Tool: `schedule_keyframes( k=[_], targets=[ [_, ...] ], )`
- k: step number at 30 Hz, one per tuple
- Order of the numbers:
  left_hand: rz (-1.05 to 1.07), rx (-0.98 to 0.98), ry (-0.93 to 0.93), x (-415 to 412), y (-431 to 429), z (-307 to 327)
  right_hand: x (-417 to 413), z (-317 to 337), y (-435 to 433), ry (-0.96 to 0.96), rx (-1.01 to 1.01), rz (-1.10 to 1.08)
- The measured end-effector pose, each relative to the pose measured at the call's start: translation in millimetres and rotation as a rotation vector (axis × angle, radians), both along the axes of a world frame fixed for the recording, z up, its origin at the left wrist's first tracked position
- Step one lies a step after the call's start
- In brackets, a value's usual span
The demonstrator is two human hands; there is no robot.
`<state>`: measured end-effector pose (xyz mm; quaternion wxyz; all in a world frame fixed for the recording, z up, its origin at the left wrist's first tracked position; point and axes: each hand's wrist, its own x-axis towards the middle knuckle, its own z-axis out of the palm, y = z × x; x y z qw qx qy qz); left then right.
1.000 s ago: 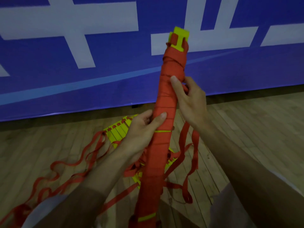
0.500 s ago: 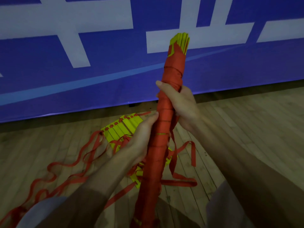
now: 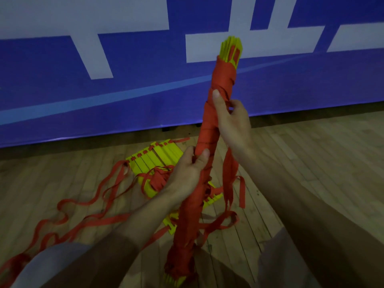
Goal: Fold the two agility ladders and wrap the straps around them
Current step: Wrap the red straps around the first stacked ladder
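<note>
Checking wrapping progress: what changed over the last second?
The wrapped ladder bundle turned about its length: its yellow rung ends, flat-on before, now show edge-on. The right hand re-gripped it, thumb pointing up the wrap. The left hand still grips lower down; the second ladder still lies on the floor.

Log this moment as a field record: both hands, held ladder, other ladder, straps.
held ladder: folded bundle, near upright, wound in red strap, yellow rung ends showing at top
left hand: grips held ladder about mid-height
right hand: grips it higher, thumb along the wrap
strap tail: hangs loose below right hand
other ladder: yellow, on floor, not wrapped
long straps: sprawled on floor to the left
backdrop: blue banner
</note>
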<state>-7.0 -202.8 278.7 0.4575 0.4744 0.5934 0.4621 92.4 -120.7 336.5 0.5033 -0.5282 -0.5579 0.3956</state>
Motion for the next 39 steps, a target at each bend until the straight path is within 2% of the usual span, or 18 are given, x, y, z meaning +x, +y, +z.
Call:
schedule_keyframes(
  k=[4, 7, 9, 11, 14, 15, 17, 20, 23, 25, 27, 29, 31, 33, 36, 39],
  targets=[
    [0.017, -0.02, -0.327, -13.3, -4.3, 16.5, -1.7, -1.2, -5.4, -0.312, 0.323, -0.037],
    [-0.041, -0.074, -0.494, -21.2, -5.6, 25.0, -4.7, -1.0, -5.7, -0.406, 0.387, -0.085],
    [-0.088, -0.109, -0.533, -23.6, -7.5, 30.2, -8.3, -3.4, -5.6, -0.329, 0.35, -0.043],
    [-0.151, -0.143, -0.551, -25.6, -8.8, 32.9, -14.9, -2.7, -6.2, -0.111, 0.25, 0.055],
    [-0.232, -0.212, -0.544, -28.2, -8.1, 31.5, -22.8, 5.0, -13.4, 0.267, -0.011, 0.307],
    [-0.255, -0.238, -0.539, -28.5, -7.7, 31.0, -23.6, 8.6, -17.2, 0.331, -0.074, 0.384],
    [-0.293, -0.293, -0.536, -28.1, -6.4, 31.2, -22.4, 12.4, -22.7, 0.349, -0.104, 0.453],
    [-0.297, -0.37, -0.513, -23.9, -5.9, 33.9, -17.5, 9.2, -22.5, 0.364, -0.117, 0.377],
    [-0.207, -0.338, -0.428, -16.4, -4.8, 33.5, -14.1, 5.9, -20.2, 0.404, -0.141, 0.262],
    [-0.052, -0.221, -0.234, -12.0, -3.2, 29.1, -12.8, 2.8, -14.6, 0.437, -0.133, 0.158],
    [0.044, -0.071, 0.143, -10.4, -3.5, 24.4, -10.2, -2.0, -7.0, 0.467, -0.16, 0.018],
    [-0.06, 0.023, 0.614, -8.0, -5.8, 17.5, -7.0, -7.7, -0.4, 0.452, -0.24, -0.123],
    [-0.136, 0.053, 0.956, -5.2, -8.6, 10.1, -2.0, -11.8, 2.2, 0.411, -0.336, -0.182],
    [-0.099, 0.1, 0.994, -5.8, -6.9, 5.5, 1.8, -13.5, 2.9, 0.371, -0.383, -0.132],
    [-0.053, 0.144, 0.775, -12.6, -0.8, 8.3, 3.3, -14.0, 4.8, 0.28, -0.313, -0.04],
    [-0.055, 0.161, 0.481, -19.2, 0.6, 14.3, 2.0, -11.7, 5.7, 0.158, -0.071, -0.035]
  ],
)
